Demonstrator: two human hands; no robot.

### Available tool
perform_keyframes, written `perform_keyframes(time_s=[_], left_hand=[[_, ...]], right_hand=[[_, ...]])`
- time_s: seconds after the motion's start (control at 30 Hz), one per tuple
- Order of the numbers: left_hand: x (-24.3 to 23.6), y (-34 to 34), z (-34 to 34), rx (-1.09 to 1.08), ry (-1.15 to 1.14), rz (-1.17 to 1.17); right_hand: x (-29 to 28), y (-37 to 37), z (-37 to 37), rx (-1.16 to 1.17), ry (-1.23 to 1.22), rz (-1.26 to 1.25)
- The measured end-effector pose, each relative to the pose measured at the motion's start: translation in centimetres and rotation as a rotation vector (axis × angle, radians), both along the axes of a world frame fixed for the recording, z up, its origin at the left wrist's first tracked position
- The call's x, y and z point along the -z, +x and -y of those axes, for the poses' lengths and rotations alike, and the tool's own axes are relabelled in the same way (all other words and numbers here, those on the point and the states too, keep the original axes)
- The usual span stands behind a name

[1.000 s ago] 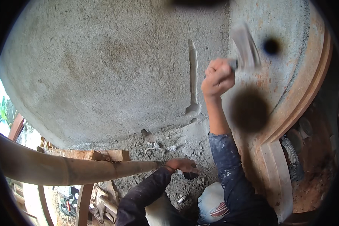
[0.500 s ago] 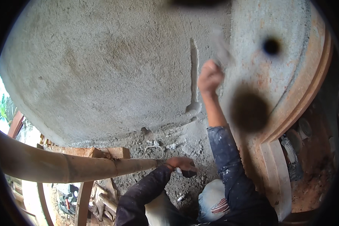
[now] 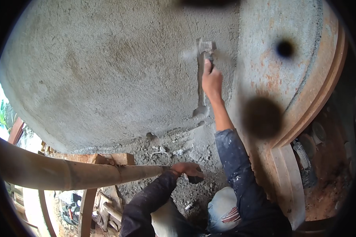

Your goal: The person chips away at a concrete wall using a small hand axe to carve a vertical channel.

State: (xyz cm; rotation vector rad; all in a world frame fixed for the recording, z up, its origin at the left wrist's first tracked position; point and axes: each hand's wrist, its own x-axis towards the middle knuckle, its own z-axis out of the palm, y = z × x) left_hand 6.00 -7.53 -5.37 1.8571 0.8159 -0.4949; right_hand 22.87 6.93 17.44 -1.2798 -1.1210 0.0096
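The right hand [image 3: 212, 82] clamps a tool [image 3: 207, 46], the left hand [image 3: 188, 169] hides its grip, and skewed blows could chip the groove [image 3: 200, 96].

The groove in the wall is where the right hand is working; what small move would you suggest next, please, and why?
Probably have the right hand ease the tool slightly away from the wall to check the cut: its metal head overlaps the groove near the upper end, and a pale blur shows on either side.

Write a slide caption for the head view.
Right hand holding a grey-headed tool at a groove in the rough wall.
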Motion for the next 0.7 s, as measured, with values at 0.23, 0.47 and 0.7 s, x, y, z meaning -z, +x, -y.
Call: perform_keyframes(time_s=[0.23,0.47,0.7], left_hand=[[-0.7,1.7,0.5,0.032,0.045,0.019],[0.8,1.0,-0.3,0.035,0.027,-0.033],[0.5,1.2,0.0,0.047,0.064,-0.036]], right_hand=[[-5.8,0.3,7.0,-0.396,1.039,-0.077],[-1.9,-0.6,3.6,-0.177,0.032,-0.054],[-5.1,-0.1,4.8,-0.492,1.038,-0.147]])
